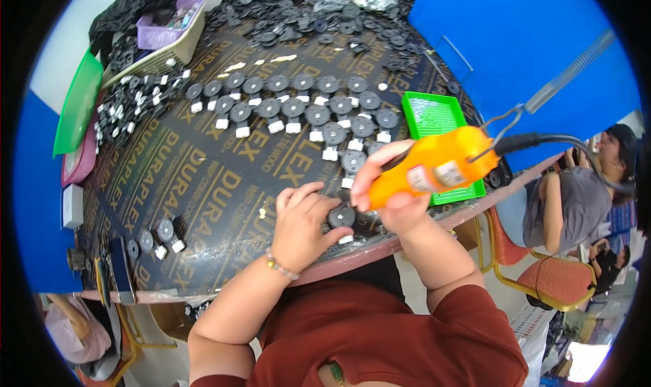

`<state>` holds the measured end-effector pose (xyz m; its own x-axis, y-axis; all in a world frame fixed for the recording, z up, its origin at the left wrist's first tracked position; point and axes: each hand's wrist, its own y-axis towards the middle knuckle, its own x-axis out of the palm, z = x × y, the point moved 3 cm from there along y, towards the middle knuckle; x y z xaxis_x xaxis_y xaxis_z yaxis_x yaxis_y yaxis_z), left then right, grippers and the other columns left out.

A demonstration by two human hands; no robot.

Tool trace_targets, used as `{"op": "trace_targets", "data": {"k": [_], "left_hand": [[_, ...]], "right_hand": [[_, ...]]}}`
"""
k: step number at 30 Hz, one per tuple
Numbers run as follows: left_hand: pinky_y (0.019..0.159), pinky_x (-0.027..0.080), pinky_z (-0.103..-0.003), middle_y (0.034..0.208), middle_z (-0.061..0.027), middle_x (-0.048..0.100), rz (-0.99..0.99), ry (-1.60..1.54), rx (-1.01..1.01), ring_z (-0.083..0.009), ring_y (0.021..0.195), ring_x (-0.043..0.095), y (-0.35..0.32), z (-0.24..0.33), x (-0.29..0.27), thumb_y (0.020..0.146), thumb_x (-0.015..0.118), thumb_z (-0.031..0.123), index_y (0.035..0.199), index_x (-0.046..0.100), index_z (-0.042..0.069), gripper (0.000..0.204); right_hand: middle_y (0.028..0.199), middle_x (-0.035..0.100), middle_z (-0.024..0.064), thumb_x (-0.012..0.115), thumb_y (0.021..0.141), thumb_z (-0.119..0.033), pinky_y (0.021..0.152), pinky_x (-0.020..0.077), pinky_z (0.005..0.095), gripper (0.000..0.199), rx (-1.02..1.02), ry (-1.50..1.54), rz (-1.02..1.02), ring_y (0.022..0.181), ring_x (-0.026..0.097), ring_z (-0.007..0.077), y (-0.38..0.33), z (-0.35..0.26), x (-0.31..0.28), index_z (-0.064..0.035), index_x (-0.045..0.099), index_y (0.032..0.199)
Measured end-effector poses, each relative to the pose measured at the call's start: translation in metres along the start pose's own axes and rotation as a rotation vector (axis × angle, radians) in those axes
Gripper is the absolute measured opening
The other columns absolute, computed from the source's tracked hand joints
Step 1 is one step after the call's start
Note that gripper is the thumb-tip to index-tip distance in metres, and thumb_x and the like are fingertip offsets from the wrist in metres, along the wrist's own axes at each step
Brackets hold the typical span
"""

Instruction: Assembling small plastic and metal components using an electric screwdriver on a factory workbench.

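Observation:
My right hand (405,214) is wrapped round an orange electric screwdriver (437,153), tilted with its tip end toward the table's near edge. A coil spring (569,71) and a black cord (536,141) run from its rear end. Below the tip lies a round black plastic part (341,216) with a small white block on its near side. My left hand (303,223) holds this part against the tabletop, fingers at its far left and thumb at its near side. The exact tip contact is hidden by my right hand.
Rows of similar black round parts (293,107) with white blocks stretch across the table (224,177). A green tray (437,112) stands right, partly behind the screwdriver. Loose black discs (291,10) pile up at the back. Baskets (193,37) stand far left; a person (569,197) sits at right.

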<state>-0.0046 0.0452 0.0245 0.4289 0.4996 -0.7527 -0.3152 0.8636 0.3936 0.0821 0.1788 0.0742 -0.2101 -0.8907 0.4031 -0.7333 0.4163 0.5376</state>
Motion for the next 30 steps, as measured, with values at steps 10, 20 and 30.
{"op": "trace_targets", "data": {"k": [10,20,30], "left_hand": [[0.101,0.031,-0.046,0.100,-0.0062,0.065,-0.004,0.050,-0.005,-0.0290,0.118,0.052,0.002,0.005,-0.001,0.064,0.084,0.032,0.104,0.067,0.009,0.049],[0.103,0.030,-0.046,0.102,-0.0062,0.066,-0.031,0.063,-0.023,-0.0309,0.119,0.051,0.002,0.005,-0.001,0.062,0.086,0.033,0.108,0.066,0.009,0.055],[0.104,0.029,-0.048,0.103,-0.0054,0.065,-0.029,0.068,-0.016,-0.0295,0.120,0.050,0.001,0.003,-0.001,0.062,0.085,0.035,0.108,0.066,0.010,0.056]], "right_hand": [[0.078,0.062,0.0078,0.060,0.096,-0.020,0.056,0.0461,0.0258,0.027,-0.239,-0.838,0.553,0.058,0.056,0.0124,-0.011,-0.096,-0.147,0.0002,0.049,0.111],[0.078,0.060,0.0055,0.069,0.089,-0.019,0.056,0.0470,0.0221,0.033,-0.267,-0.788,0.645,0.058,0.057,0.0089,-0.027,-0.096,-0.166,-0.0011,0.050,0.109],[0.078,0.061,0.0060,0.065,0.092,-0.016,0.060,0.0467,0.0232,0.028,-0.311,-0.774,0.623,0.061,0.057,0.0096,-0.030,-0.096,-0.162,0.0001,0.050,0.109]]}}
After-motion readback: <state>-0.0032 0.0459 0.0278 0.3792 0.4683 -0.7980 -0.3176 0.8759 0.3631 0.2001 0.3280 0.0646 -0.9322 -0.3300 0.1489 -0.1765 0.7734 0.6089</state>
